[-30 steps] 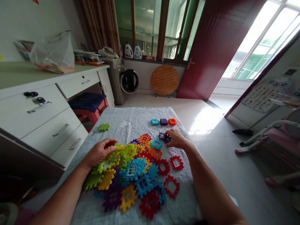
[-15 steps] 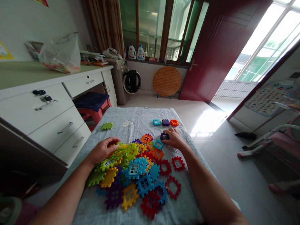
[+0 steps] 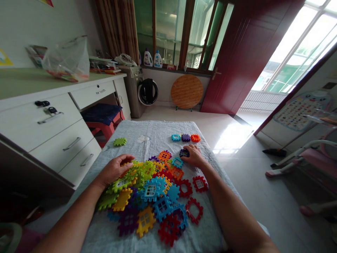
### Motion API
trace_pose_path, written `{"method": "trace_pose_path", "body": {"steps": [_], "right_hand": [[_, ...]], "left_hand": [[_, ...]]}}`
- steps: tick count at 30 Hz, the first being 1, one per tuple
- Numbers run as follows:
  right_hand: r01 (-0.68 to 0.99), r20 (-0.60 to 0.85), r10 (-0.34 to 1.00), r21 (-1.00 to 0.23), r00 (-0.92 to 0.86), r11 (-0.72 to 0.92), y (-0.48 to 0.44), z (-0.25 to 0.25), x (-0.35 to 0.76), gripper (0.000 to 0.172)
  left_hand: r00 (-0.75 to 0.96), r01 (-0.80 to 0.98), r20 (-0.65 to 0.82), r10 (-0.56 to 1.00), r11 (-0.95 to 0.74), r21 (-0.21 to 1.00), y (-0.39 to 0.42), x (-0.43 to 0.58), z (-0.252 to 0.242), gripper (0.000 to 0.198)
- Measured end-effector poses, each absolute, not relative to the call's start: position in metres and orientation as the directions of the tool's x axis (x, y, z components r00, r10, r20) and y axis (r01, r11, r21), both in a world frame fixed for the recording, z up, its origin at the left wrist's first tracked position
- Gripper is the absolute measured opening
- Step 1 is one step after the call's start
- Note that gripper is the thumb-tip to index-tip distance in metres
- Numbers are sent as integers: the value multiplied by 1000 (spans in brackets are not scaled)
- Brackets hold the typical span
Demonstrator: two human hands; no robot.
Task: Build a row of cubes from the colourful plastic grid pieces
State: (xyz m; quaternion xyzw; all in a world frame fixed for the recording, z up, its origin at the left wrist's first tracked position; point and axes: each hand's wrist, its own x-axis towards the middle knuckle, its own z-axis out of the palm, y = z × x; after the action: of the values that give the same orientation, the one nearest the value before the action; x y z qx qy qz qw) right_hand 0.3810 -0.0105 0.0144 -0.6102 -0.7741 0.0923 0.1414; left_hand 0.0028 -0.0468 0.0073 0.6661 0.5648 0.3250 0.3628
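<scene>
A pile of colourful plastic interlocking blocks (image 3: 150, 189), notched along their edges, lies on the cloth-covered table (image 3: 155, 130). My left hand (image 3: 115, 171) rests against the pile's left side, fingers slightly curved and apart from the thumb, beside a green block (image 3: 122, 182). To the right of the pile, my right hand (image 3: 193, 156) grips a dark purple block (image 3: 184, 153) by its right side. Beyond that hand, a light blue block (image 3: 176, 137), a purple block (image 3: 185, 137) and an orange block (image 3: 195, 138) form a row. A single green block (image 3: 119, 141) lies at the far left.
Red blocks (image 3: 200, 184) lie near my right forearm. Left of the table stand a white desk (image 3: 60, 137) with drawers and a red stool (image 3: 105, 121). Behind are a washing machine (image 3: 135, 91), a folded round table (image 3: 187, 91) and a red door (image 3: 237, 63).
The view has shifted very slightly. Both hands and the blocks stay in nearly the same places.
</scene>
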Motion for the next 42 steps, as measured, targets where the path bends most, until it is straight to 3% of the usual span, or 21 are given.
{"method": "trace_pose_path", "body": {"steps": [15, 20, 25, 29, 33, 42], "right_hand": [[924, 94, 983, -338, -156, 179, -9, 10, 373, 53], [929, 74, 986, -330, -150, 166, -11, 16, 375, 61], [950, 13, 985, -265, -170, 167, -7, 32, 380, 64], [964, -52, 976, -176, -212, 200, -1, 36, 376, 55], [964, -23, 973, -138, -231, 225, 2, 35, 371, 47], [960, 179, 972, -205, -154, 190, 58, 62, 398, 48]], "left_hand": [[134, 503, 30, 991, -94, 859, -48, 4, 10, 51], [150, 514, 25, 988, -99, 852, -47, 2, 7, 50], [137, 519, 26, 990, -94, 849, -47, 2, 7, 49], [140, 511, 15, 990, -85, 856, -47, 4, 9, 50], [147, 498, 9, 989, -82, 863, -49, 7, 11, 50], [156, 476, 35, 987, -106, 873, -50, 9, 9, 50]]}}
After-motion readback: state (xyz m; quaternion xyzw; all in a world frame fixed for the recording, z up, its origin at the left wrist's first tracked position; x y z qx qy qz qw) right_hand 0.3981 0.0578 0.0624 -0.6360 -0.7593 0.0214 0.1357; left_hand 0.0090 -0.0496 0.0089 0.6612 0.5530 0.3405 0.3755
